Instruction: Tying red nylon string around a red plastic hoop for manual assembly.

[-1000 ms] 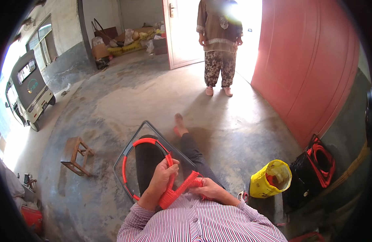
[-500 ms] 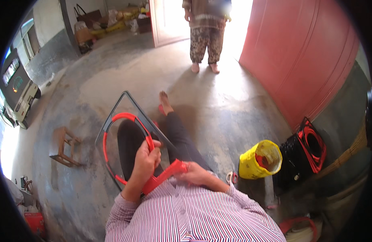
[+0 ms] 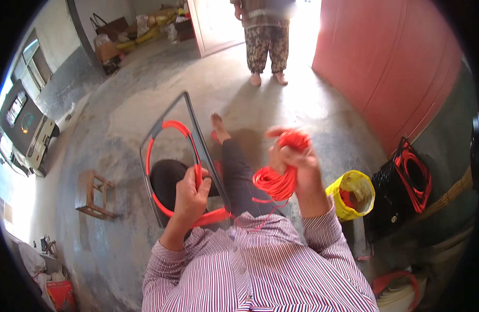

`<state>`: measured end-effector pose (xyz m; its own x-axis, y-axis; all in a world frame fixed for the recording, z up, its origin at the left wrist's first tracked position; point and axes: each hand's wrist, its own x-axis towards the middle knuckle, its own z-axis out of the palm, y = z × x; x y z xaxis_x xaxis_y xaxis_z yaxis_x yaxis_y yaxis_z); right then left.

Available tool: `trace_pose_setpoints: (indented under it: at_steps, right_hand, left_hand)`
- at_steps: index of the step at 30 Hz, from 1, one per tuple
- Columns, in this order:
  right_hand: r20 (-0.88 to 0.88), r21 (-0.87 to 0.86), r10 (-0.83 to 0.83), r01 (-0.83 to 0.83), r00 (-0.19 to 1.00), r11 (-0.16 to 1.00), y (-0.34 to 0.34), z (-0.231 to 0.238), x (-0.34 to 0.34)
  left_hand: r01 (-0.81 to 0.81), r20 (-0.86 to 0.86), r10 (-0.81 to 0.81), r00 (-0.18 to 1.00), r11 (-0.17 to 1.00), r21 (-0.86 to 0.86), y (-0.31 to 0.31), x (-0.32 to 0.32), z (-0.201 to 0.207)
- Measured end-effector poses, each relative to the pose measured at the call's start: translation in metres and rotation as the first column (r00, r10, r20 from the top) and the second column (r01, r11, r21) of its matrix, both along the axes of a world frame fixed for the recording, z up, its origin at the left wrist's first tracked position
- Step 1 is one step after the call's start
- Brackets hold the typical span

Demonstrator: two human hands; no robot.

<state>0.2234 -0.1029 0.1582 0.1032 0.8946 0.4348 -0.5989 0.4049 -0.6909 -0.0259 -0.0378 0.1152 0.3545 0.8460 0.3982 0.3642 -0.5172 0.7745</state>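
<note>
In my left hand [image 3: 191, 196] is the side of a hoop [image 3: 174, 125], its fingers closed round it. Red wrapping covers much of the hoop, with dark gaps. It sits within a dark angular frame [image 3: 185, 96] that leans over my lap. From the hoop's lower edge a flat red band [image 3: 213, 216] runs toward my shirt. My right hand [image 3: 308, 169] is raised to the right, closed on a looped bundle of red cord [image 3: 276, 183]. A thin loose strand [image 3: 274, 209] droops from the bundle toward my lap.
A yellow bucket [image 3: 330, 193] with red material inside stands right of my forearm. Beyond it are dark frames with red hoops [image 3: 426, 182]. A wooden stool [image 3: 88, 191] is at left. Ahead, a person [image 3: 266, 49] stands in the doorway beside a red door [image 3: 385, 67].
My right hand has risen from my lap toward the right, and the red cord bundle now shows in it. The hoop and frame have shifted slightly right. The scissors on the floor no longer show.
</note>
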Motion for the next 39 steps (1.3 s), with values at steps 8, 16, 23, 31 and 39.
trace_pose_setpoints:
  at_steps: [8, 16, 23, 31, 39]
  right_hand:
    - [0.353, -0.411, 0.061, 0.096, 0.934, 0.907, -0.015, -0.098, -0.022]
    - [0.337, -0.518, 0.053, 0.138, 0.940, 0.844, -0.028, -0.106, -0.008]
    - [0.283, -0.517, -0.019, 0.169, 0.959, 0.839, -0.036, -0.127, 0.001]
    - [0.280, -0.572, -0.041, 0.201, 0.959, 0.796, -0.041, -0.131, 0.008]
    - [0.309, -0.591, -0.021, 0.209, 0.951, 0.779, -0.035, -0.130, 0.000]
  left_hand:
    - [-0.002, -0.123, 0.005, 0.992, 1.000, 0.028, -0.017, 0.009, 0.027]
    - [0.138, -0.157, -0.112, 0.981, 0.977, 0.161, -0.007, 0.044, 0.042]
    - [0.136, -0.020, -0.135, 0.991, 0.987, 0.080, 0.037, 0.083, -0.050]
    - [0.001, -0.058, -0.007, 0.998, 0.994, -0.105, 0.074, 0.088, -0.131]
    - [0.014, 0.140, 0.075, 0.987, 0.836, -0.549, 0.094, 0.087, -0.191]
